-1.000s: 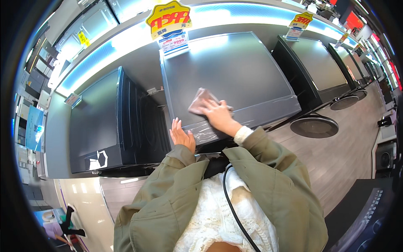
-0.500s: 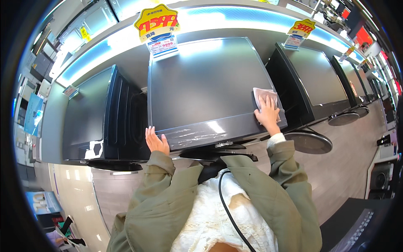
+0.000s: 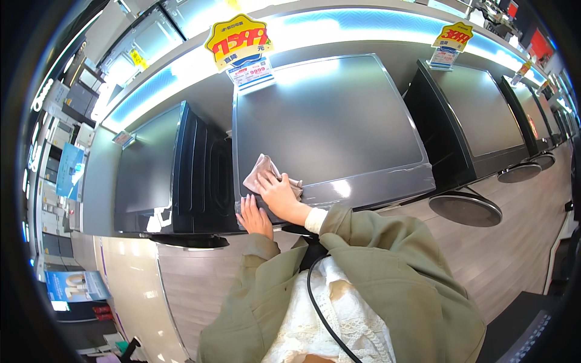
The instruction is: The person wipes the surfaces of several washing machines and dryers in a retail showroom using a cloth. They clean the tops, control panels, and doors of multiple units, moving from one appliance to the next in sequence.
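Note:
A dark grey front-loading washing machine [image 3: 339, 130] stands before me, its flat top facing up. My right hand [image 3: 279, 195] reaches across to the top's front left and presses a crumpled pale pink cloth [image 3: 262, 169] against it. The fingers rest over the cloth, which bunches up around them. Beside it, my left hand [image 3: 255, 216] lies with fingers stretched out on the front left corner of the machine, holding nothing. Clear film with wrinkles and a bright reflection covers the front strip of the top.
More dark washing machines stand in the row, one to the left [image 3: 148, 166] and several to the right [image 3: 478, 115]. Round doors [image 3: 465, 209] stick out at their fronts. A yellow price sign [image 3: 239, 41] stands at the back edge, before a lit ledge [image 3: 339, 27].
My right hand has swept the cloth from the right front of the top to the left front, next to my left hand. The left hand stays at its corner. The view has shifted slightly.

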The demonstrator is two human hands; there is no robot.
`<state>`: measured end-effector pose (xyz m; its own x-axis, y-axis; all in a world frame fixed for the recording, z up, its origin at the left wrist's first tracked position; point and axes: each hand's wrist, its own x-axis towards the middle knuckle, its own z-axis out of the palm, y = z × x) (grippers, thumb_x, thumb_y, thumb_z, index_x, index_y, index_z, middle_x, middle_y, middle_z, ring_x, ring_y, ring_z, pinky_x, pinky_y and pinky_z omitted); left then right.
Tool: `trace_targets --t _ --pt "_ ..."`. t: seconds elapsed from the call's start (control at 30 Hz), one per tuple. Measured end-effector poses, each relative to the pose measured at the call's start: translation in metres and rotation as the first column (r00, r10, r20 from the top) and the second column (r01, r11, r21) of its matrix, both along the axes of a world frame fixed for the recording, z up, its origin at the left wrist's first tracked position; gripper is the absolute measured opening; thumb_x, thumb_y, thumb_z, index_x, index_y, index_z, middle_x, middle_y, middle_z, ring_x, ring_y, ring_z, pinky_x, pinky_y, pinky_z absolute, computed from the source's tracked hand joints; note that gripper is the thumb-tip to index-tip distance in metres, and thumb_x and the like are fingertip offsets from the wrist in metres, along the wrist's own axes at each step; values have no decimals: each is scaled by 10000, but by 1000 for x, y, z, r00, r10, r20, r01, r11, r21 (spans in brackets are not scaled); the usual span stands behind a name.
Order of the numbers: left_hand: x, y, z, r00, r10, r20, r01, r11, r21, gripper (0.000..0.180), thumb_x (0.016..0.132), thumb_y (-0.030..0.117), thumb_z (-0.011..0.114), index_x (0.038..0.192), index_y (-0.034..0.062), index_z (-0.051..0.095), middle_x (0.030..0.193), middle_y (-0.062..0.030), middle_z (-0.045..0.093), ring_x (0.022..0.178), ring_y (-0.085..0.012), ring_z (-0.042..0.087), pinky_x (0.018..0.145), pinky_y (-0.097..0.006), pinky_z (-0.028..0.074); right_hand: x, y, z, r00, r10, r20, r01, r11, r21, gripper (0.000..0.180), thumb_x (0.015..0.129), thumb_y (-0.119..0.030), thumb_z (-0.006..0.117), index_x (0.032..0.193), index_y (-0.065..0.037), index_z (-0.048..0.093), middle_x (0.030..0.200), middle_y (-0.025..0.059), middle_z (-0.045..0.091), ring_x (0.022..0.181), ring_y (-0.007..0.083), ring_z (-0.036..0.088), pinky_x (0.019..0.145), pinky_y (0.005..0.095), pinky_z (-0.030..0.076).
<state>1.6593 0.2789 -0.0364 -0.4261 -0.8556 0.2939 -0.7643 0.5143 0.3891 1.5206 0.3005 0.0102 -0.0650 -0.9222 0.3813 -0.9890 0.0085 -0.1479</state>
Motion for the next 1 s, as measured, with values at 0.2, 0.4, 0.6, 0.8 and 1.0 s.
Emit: trace_targets --t 0.2,0.4,0.6,0.8,1.0 --pt "-9 -7 27 995 -86 -46 86 996 -17 418 905 149 387 1310 66 444 1381 -111 404 1353 -293 264 1075 -519 165 -18 1 -7 999 -35 -16 34 998 -51 363 803 -172 542 1158 -117 595 1263 71 533 1231 213 450 840 496 372" --pt "-38 -12 45 966 -246 -74 245 969 -22 413 905 154 403 1310 79 440 1381 -120 385 1351 -306 254 1067 -568 153 -120 46 -6 938 -345 22 345 939 14 407 796 -87 504 1185 -171 586 1334 128 486 1277 233 416 883 490 342" --pt "-56 -17 44 960 -280 -33 278 960 -42 400 897 147 441 1294 115 470 1384 -123 371 1350 -310 250 1050 -598 174 -225 136 -2 677 -735 51 732 679 62 554 775 -112 519 1313 -243 488 1375 186 424 1305 319 357 904 540 336" --pt "-62 -22 23 977 -195 88 200 978 -53 400 913 199 438 1303 112 459 1390 -126 372 1358 -303 239 1048 -604 172 -262 153 -27 678 -697 234 725 687 -54 623 724 -56 570 1333 -120 460 1350 195 435 1272 329 391 944 503 339" --pt "-59 -23 19 980 -133 147 141 989 -47 404 922 216 428 1311 109 453 1401 -118 373 1351 -296 262 1055 -590 173 -152 61 0 959 -58 278 39 997 72 583 724 -22 500 1303 -84 481 1365 176 438 1311 302 365 977 542 308"
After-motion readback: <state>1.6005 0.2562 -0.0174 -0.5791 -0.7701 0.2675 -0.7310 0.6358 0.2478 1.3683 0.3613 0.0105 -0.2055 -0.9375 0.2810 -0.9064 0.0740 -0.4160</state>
